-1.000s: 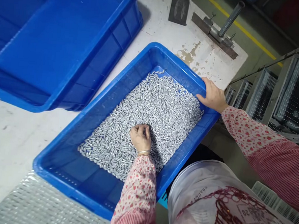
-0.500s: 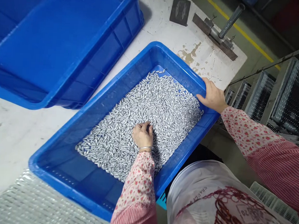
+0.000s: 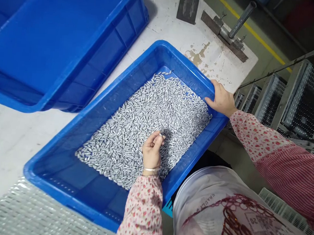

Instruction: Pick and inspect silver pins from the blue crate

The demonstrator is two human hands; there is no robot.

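Note:
A shallow blue tray [image 3: 116, 86] lies on the worn white table [image 3: 9, 137], holding a spread of several small silver metal pieces [image 3: 152, 110]. My left hand [image 3: 151, 151] hovers just over the heap near the tray's near side, its fingertips pinched on one small silver piece. My right hand [image 3: 221, 99] grips the tray's far right corner, fingers curled over the rim. Both arms wear pink flowered sleeves.
A larger blue bin [image 3: 57, 44] stands tilted at the upper left. A dark metal plate [image 3: 188, 7] and a lever fixture [image 3: 227, 32] sit at the table's far edge. A silvery mesh sheet [image 3: 34, 216] lies bottom left. Metal racks [image 3: 293, 101] stand to the right.
My left hand has lifted off the heap and turned, its fingertips now pinching a small piece. The tray appears slightly lower left in view. My right hand stays on the corner.

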